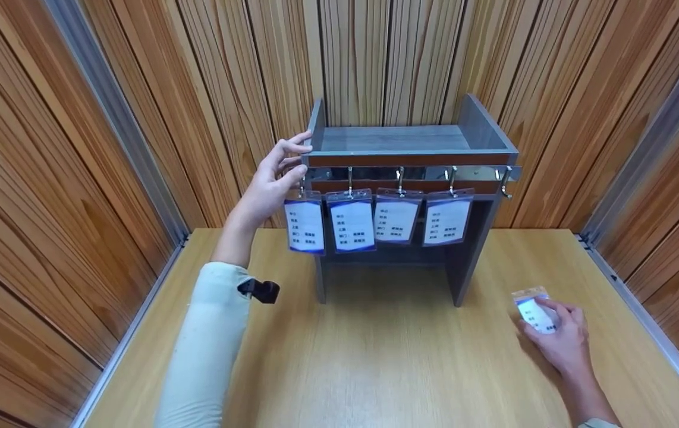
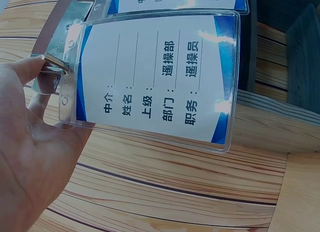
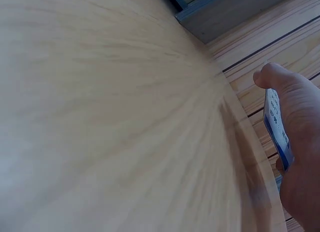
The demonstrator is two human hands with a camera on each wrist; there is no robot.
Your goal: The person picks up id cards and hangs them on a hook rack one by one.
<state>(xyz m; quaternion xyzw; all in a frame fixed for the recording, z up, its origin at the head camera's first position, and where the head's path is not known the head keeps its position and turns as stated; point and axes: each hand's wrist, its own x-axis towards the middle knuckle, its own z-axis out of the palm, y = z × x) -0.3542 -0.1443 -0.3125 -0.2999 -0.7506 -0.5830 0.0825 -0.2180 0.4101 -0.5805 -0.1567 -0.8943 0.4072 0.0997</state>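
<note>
A small grey shelf unit (image 1: 482, 128) stands at the back of the wooden table (image 1: 387, 362), with a metal hook rail (image 1: 476, 173) along its front. Several clear badge holders with blue-and-white cards hang from the hooks. My left hand (image 1: 274, 178) is raised at the rail's left end, fingers spread and touching the shelf corner above the leftmost badge (image 1: 304, 226). In the left wrist view that badge (image 2: 160, 77) hangs beside my open palm (image 2: 30, 142), its metal clip (image 2: 55, 65) against my fingers. My right hand (image 1: 560, 342) rests on the table at the right, gripping another badge card (image 1: 534, 312) (image 3: 277, 127).
The rightmost hook (image 1: 505, 181) on the rail carries nothing. Wooden slat walls with aluminium strips (image 1: 625, 279) close in the table on the left, back and right. A black wrist camera (image 1: 260, 290) sits on my left sleeve.
</note>
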